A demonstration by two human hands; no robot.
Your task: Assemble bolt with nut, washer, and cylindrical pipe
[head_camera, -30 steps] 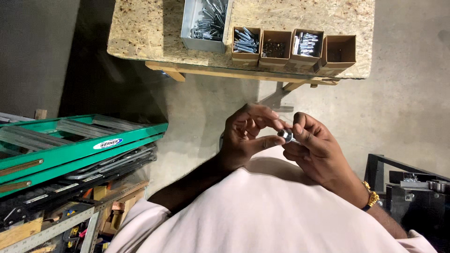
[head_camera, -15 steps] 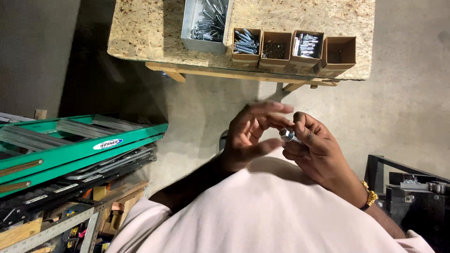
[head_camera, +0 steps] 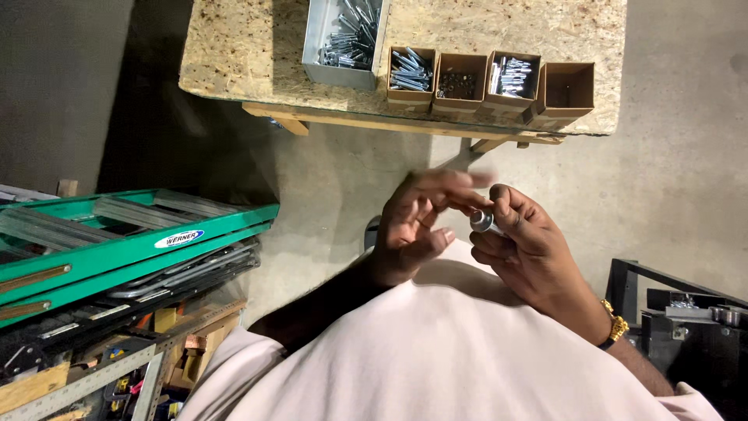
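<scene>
My right hand (head_camera: 526,245) is closed around a small shiny metal fastener (head_camera: 483,222), pinched between thumb and fingertips in front of my chest. My left hand (head_camera: 421,222) is just left of it with fingers spread and blurred, its fingertips near the fastener but holding nothing. A gold bracelet (head_camera: 614,329) sits on my right wrist. Beyond my hands a chipboard worktable (head_camera: 249,54) carries a grey metal bin of bolts (head_camera: 343,39) and several small cardboard boxes (head_camera: 460,78) of metal parts; the rightmost box (head_camera: 567,92) looks nearly empty.
A green ladder (head_camera: 117,242) lies on its side at the left over a rack of tools and lumber. A black metal frame (head_camera: 678,312) stands at the lower right. Bare concrete floor (head_camera: 678,171) shows between the table and me.
My left hand has come off the fastener and its fingers have spread apart. My right hand still holds the fastener in about the same place.
</scene>
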